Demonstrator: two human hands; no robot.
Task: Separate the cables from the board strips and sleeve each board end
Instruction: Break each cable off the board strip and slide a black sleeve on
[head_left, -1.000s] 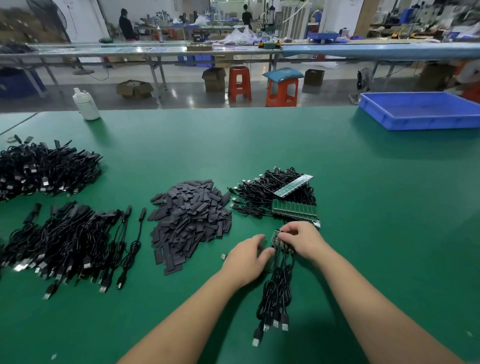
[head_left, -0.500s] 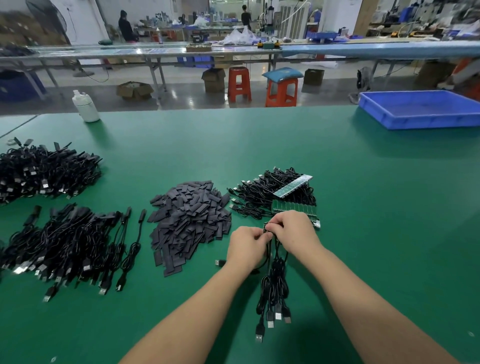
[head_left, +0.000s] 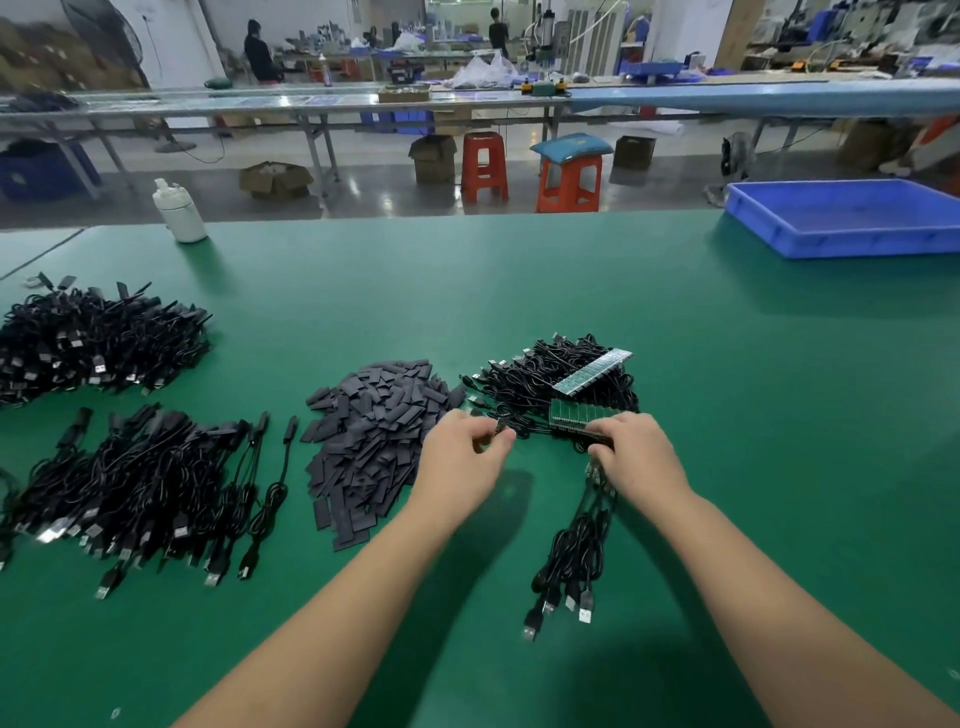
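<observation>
Head view shows the left hand (head_left: 464, 453) pinching one small board end (head_left: 500, 427) beside the sleeve pile (head_left: 375, 435), the right hand (head_left: 638, 457) gripping the cable bunch (head_left: 574, 556); sleeving probably needs a steady, straight push.

On table (head_left: 519, 280): sleeve pile (head_left: 374, 436) centre, cable heap with board strips (head_left: 558, 387) just right of it, two cable piles (head_left: 93, 340) (head_left: 135, 483) far left, bottle (head_left: 179, 210) back left, bin (head_left: 852, 218) back right. Stools (head_left: 569, 174) behind table.
</observation>
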